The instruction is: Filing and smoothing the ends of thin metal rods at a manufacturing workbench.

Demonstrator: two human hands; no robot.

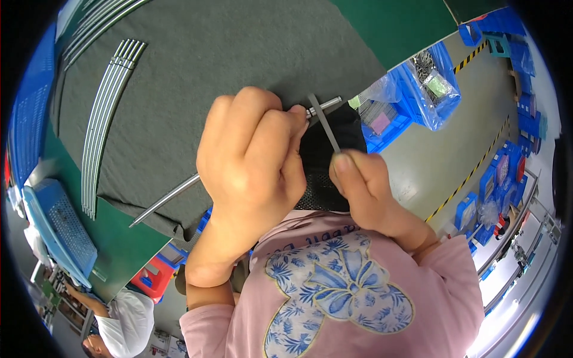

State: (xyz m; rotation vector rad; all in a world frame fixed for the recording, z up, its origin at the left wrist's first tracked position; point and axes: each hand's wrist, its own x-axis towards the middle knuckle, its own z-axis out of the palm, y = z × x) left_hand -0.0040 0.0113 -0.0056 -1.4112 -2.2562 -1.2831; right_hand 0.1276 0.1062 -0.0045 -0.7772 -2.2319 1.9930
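My left hand (pixel 250 149) is wrapped round a long thin metal rod (pixel 167 198). The rod slants up to the right, and its stepped end sticks out past my thumb and fingertips. In my right hand (pixel 370 188) is a narrow flat file (pixel 326 128), pinched between thumb and fingers. The file crosses the rod close to that end and appears to touch it. My left palm hides the rod's middle, and my right fingers cover the near end of the file.
A dark grey cloth (pixel 197 53) covers much of the green table (pixel 394 27). A row of similar rods (pixel 107 125) lies at left, with more beyond. Blue bins (pixel 391 134) with bagged parts stand right. A blue basket (pixel 65 230) and a co-worker in white (pixel 128 322) are at lower left.
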